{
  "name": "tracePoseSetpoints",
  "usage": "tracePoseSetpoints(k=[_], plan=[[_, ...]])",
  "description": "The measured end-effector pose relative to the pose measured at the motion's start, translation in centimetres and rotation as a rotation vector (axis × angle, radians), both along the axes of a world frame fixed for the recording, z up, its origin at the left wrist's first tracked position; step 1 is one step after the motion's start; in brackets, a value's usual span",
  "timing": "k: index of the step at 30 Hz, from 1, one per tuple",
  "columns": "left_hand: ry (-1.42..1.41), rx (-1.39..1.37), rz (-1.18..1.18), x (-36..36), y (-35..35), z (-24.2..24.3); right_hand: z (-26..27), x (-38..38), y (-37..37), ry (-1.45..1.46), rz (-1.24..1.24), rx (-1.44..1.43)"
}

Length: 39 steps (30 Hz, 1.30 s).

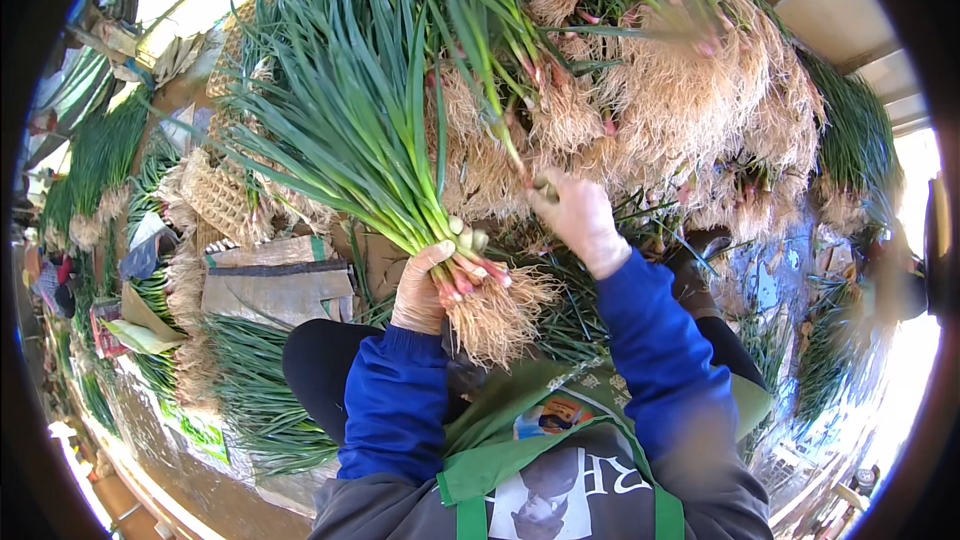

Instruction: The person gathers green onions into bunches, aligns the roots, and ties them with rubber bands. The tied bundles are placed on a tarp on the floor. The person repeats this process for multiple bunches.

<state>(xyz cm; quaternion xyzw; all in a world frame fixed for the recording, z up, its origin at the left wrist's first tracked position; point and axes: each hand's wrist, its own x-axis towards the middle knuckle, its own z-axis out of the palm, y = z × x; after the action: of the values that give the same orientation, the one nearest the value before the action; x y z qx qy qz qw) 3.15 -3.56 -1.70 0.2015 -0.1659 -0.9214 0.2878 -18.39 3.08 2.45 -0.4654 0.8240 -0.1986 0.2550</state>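
My left hand (pixel 424 285), in a pale thin glove, grips a bunch of green garlic plants (pixel 405 202) near the bulbs. Their leaves fan out to the upper left, and their pinkish bulbs and pale roots hang over my lap. To the right, my gloved right hand (pixel 574 214) pinches a single garlic plant (pixel 510 146) at its lower end, its leaves pointing up. Just beyond both hands lies a large pile of garlic plants (pixel 675 97) with long, tangled roots facing me.
A folded woven sack (pixel 277 289) lies left of my knee, beside more garlic plants (pixel 262 390). A woven basket (pixel 214 191) is at the upper left. Farther bundles (pixel 851 139) stand at the right. People partly show at the far left and right edges.
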Motion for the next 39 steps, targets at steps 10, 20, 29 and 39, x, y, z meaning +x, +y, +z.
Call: tracePoseSetpoints(k=[10,20,29,39], plan=[[-0.078,-0.082,-0.151,0.2,0.1,1.0,0.9,1.9,1.6,-0.354,0.071,-0.310],[0.144,0.065,-0.148,-0.3,0.3,0.9,-4.3,4.4,-2.3,-1.600,-0.513,-0.628],[0.119,0.053,-0.173,-0.5,0.4,1.0,-3.2,-0.2,1.0,0.494,0.609,0.528],[-0.162,-0.002,-0.203,0.6,-0.4,0.9,-1.2,-0.2,-1.2,-0.748,-0.208,-0.359]])
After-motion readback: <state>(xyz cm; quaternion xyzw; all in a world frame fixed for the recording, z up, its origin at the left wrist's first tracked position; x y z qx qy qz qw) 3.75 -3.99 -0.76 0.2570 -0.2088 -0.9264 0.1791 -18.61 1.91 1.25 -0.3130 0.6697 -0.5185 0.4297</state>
